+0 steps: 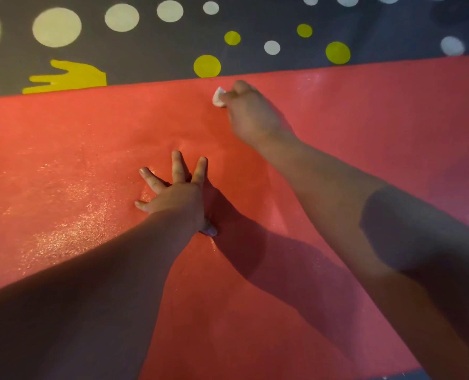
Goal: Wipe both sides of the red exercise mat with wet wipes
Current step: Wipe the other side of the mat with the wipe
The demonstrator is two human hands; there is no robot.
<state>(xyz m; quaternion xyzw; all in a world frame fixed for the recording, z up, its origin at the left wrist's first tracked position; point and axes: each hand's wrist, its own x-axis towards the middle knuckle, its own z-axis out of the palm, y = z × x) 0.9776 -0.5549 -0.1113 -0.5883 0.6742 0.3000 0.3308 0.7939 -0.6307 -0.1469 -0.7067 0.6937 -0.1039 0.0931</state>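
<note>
The red exercise mat (85, 149) lies flat and fills most of the view, with wet, glistening patches on its left part. My right hand (251, 116) reaches to the mat's far edge and grips a small bunched white wet wipe (218, 96), pressed against the mat. My left hand (174, 192) rests flat on the middle of the mat with its fingers spread. A bit of white shows under its heel; I cannot tell what it is.
Beyond the mat's far edge lies a dark grey floor covering (151, 50) printed with white and yellow dots and a yellow hand shape (71, 78). A strip of dark floor (409, 375) shows at the mat's near edge, bottom right.
</note>
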